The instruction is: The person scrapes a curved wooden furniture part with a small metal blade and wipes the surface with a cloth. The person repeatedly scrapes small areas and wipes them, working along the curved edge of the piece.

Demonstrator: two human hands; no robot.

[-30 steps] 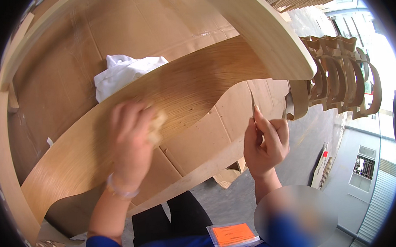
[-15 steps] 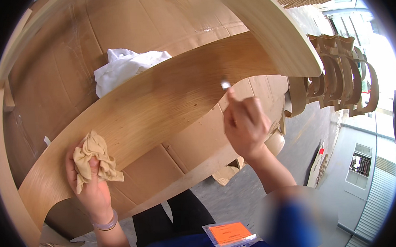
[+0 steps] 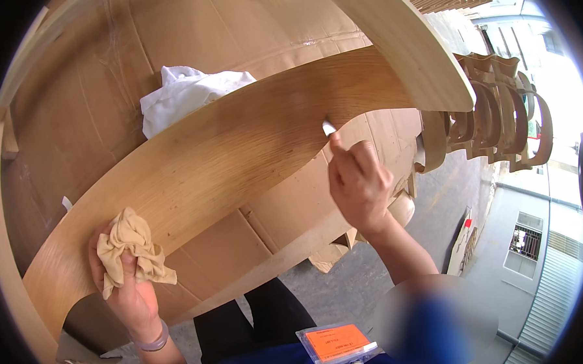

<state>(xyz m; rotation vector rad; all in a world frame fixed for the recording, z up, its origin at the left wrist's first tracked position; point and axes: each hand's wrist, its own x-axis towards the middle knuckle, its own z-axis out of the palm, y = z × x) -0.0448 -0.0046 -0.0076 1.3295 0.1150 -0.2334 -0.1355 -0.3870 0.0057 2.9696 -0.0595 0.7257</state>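
Observation:
A long curved wooden piece point(image 3: 193, 167) with visible grain stretches across the view, from the lower left to the upper right. My left hand point(image 3: 128, 293) is at its lower left, closed around a crumpled tan cloth point(image 3: 133, 244). My right hand point(image 3: 362, 185) is closed on a small tool point(image 3: 329, 127) with a shiny metal end. That end meets or hovers just over the wood's near edge, right of the middle; I cannot tell which. My fingers hide the rest of the tool.
Brown cardboard point(image 3: 222, 234) covers the work surface beneath the wood. A white cloth point(image 3: 187, 95) lies bunched behind it. A pale wooden part point(image 3: 422, 52) arches over the upper right. Several curved wooden frames point(image 3: 496, 111) stand beyond, on the right.
My left hand with the tan cloth has shifted slightly down and to the left. The right hand and its tool have moved a little left along the wood's edge.

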